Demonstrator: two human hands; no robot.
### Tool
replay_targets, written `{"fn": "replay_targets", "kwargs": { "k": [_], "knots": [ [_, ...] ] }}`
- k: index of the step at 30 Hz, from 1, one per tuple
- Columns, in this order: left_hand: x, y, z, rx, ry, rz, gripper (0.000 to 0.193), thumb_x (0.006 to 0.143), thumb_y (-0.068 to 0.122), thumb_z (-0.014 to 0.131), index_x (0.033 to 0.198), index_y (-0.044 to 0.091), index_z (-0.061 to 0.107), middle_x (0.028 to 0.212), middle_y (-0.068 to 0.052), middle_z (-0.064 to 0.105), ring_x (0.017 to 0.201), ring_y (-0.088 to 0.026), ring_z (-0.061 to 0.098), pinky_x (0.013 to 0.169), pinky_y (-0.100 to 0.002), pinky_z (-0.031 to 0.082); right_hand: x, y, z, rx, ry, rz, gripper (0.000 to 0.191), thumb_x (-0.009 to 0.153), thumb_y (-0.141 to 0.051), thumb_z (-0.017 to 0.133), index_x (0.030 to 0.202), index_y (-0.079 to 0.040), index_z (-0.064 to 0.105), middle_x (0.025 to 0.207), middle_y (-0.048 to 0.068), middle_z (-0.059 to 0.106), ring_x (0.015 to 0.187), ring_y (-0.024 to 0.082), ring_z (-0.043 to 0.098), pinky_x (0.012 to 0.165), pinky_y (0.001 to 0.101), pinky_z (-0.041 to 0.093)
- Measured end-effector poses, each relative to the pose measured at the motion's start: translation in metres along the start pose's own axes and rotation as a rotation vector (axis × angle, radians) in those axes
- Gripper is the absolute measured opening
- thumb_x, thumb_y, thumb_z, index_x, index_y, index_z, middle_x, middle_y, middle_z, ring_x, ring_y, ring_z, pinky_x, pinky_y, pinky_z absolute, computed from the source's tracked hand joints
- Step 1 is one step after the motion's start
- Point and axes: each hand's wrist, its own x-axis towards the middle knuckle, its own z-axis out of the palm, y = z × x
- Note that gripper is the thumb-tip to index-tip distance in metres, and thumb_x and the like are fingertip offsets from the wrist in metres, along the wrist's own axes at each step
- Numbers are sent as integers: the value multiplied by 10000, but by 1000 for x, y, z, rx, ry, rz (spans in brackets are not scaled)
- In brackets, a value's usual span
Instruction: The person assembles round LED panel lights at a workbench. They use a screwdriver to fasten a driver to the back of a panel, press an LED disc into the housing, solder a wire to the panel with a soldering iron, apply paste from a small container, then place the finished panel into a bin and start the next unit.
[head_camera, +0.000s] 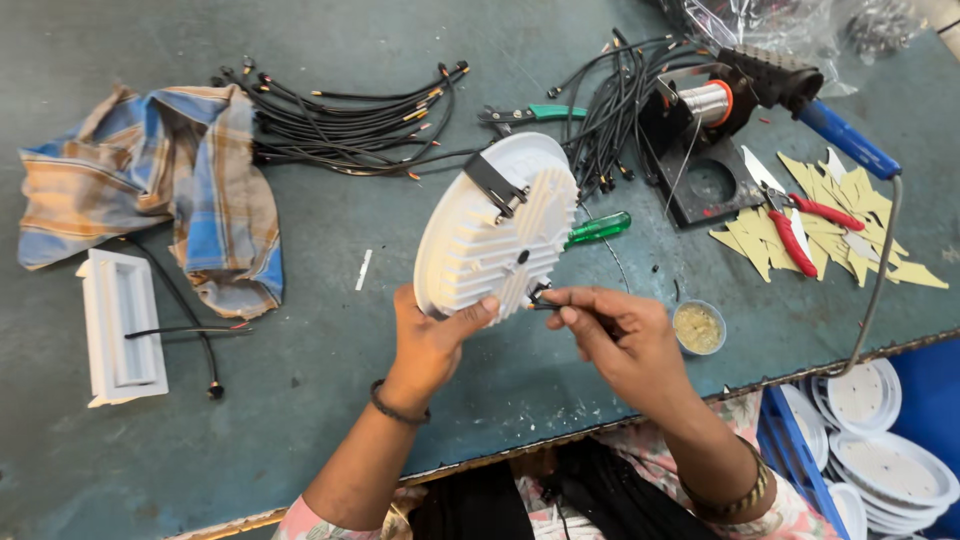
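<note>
Near edge, bench front: both forearms reach in over a dark green worktable (330, 380), bracelets on each wrist.
Left hand (432, 338): closed on the lower rim of the round white lamp housing (497, 228), thumb across the finned back, fingers hidden behind.
Right hand (612, 335): fingertips pinched shut on a thin black wire end (541, 297) at the housing's lower edge.
Housing, place: held tilted above the table centre, finned side toward the camera, black bracket (495, 186) across its upper part.
Handling, judged: looks rigid and fairly light; fins seem stiff, and the rim is the safest hold. The wire is limp and is best taken close to its tip.
Right, near: small round tin (699, 327) of yellowish paste; blue crate (790, 450) of stacked white discs below the bench edge.
Left, near: white rectangular fixture (118, 325) with a black lead.
Middle: green-handled screwdriver (597, 230) behind the housing.
Far left: checked cloth (160, 180), blue and tan.
Far centre: bundles of black cables (350, 125); green-handled cutters (535, 114).
Far right: solder spool (710, 102) on a black stand, blue-handled soldering iron (840, 135), red-handled pliers (800, 225) on yellow paper offcuts (850, 225).
Packages, labels: clear plastic bags (770, 25) at the top edge; no readable label visible.
</note>
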Motion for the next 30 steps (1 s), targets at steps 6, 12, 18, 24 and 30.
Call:
{"fn": "replay_targets", "kwargs": {
  "k": [6, 12, 18, 24, 30],
  "knots": [
    [-3, -13, 0, 36, -32, -57, 326, 845, -39, 793, 1160, -66, 713, 1068, -112, 763, 935, -167, 729, 819, -310, 591, -11, -41, -14, -211, 102, -191, 148, 851, -50, 782, 996, -28, 797, 738, 9, 681, 529, 47, 471, 473, 231, 302],
    [-1, -15, 0, 15, -26, -44, 343, 832, -37, 790, 1163, -67, 706, 1085, -115, 764, 959, -174, 739, 850, -324, 600, 4, -47, -5, -380, 168, -306, 148, 843, -46, 789, 991, -35, 779, 737, 11, 645, 574, 40, 570, 497, 213, 408],
    [0, -2, 0, 9, 67, -37, 382, 810, -89, 768, 1184, -94, 687, 1102, -139, 749, 970, -208, 731, 874, -355, 587, -13, -43, -17, -272, -30, -22, 123, 902, -104, 721, 999, -30, 735, 639, 34, 666, 514, 108, 595, 469, 261, 444],
    [-7, 20, 3, 30, 121, 64, 506, 812, -137, 714, 1303, -74, 612, 1246, -139, 697, 1141, -237, 695, 1030, -381, 543, -61, -20, -39, -250, -240, 436, 186, 975, -171, 569, 1114, -48, 583, 1021, 47, 753, 448, 167, 680, 461, 317, 551],
    [-8, 23, 0, 70, 128, 45, 528, 823, -140, 708, 1333, -71, 592, 1269, -138, 687, 1157, -241, 684, 1018, -389, 543, -82, 16, -67, -302, -60, 582, 197, 970, -194, 547, 1096, -43, 526, 1393, 3, 680, 446, 167, 708, 455, 334, 591]
  ]
}}
